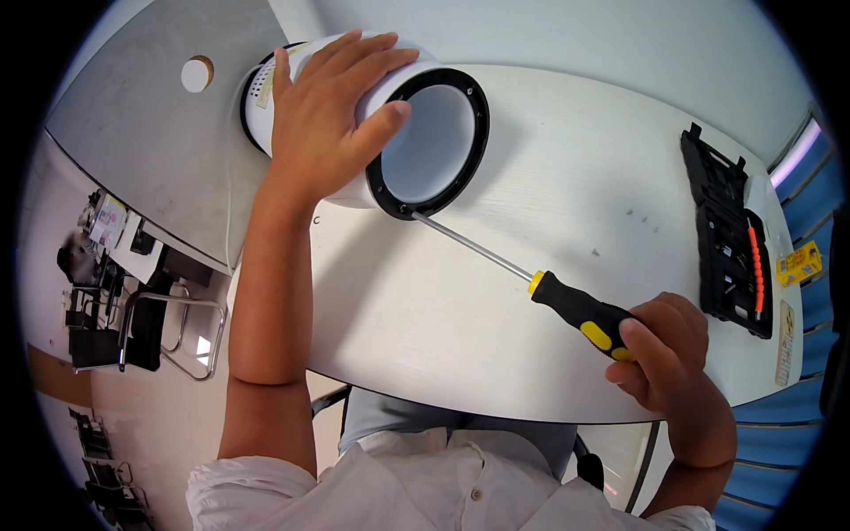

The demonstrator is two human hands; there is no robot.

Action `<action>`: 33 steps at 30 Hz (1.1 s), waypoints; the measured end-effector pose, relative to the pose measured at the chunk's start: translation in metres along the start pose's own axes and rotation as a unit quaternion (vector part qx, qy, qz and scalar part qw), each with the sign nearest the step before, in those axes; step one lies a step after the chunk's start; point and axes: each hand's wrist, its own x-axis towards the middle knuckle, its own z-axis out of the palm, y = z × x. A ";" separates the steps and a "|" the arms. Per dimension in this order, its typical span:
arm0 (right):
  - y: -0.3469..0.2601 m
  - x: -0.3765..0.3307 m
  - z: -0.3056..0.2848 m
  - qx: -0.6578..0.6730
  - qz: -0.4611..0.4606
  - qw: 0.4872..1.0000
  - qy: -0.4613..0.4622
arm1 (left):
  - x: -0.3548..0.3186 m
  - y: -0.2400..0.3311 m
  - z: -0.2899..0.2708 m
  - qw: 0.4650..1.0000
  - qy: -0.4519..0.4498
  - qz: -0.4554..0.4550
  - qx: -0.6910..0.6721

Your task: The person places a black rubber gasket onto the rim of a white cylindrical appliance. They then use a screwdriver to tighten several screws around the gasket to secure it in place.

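Note:
A white cylindrical housing (386, 81) lies on its side on the white table, its black ring rim (481, 133) facing towards the right. My left hand (320, 128) rests over its upper side, fingers spread across the white body and thumb at the rim, holding it. In my right hand (668, 350) is a black and yellow screwdriver (575, 310), gripped by the end of its handle. The steel shaft slants up to the left, and its tip touches the lower edge of the ring at a screw spot. Whether the tip sits in the screw head is too small to tell.
An open black tool case (728, 257) with an orange flexible shaft (757, 270) lies at the right, beside a small yellow box (799, 264). A grey table (159, 133) adjoins on the left, bearing a round white piece (197, 75). Chairs (146, 327) stand beyond it.

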 end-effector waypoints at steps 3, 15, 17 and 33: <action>0.002 -0.003 0.004 0.062 0.042 0.997 -0.011 | 0.000 0.000 -0.001 1.000 0.003 -0.001 0.006; -0.006 0.008 0.001 -0.038 -0.006 0.998 0.054 | -0.001 -0.001 0.000 1.000 -0.022 0.002 0.019; -0.004 0.002 0.001 -0.019 0.019 0.999 0.025 | 0.001 -0.002 -0.001 1.000 -0.025 0.002 0.018; 0.002 0.001 0.006 0.002 0.067 0.998 0.018 | 0.003 -0.001 -0.005 0.999 -0.037 -0.001 0.016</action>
